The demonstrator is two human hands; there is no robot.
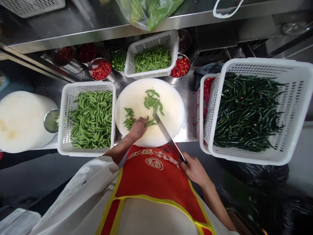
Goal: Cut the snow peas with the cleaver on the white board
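A round white cutting board (168,94) lies before me with green pea pods on it. My left hand (139,128) is closed, its curled fingers pressed on a few pea pods (150,122) near the board's lower middle. My right hand (195,170) grips the black handle of a long knife (167,135). The blade slants up and left over the board, and its tip touches or nearly touches a loose group of pods (153,101). More pods (129,118) lie left of my left hand.
Left of the board stands a white basket of pea pods (113,98); behind it, another basket (151,72) and bowls of chopped red chilies (100,70). A large basket of dark green chilies (303,107) stands right. A steel shelf edge (80,38) crosses above. A second board (22,120) sits far left.
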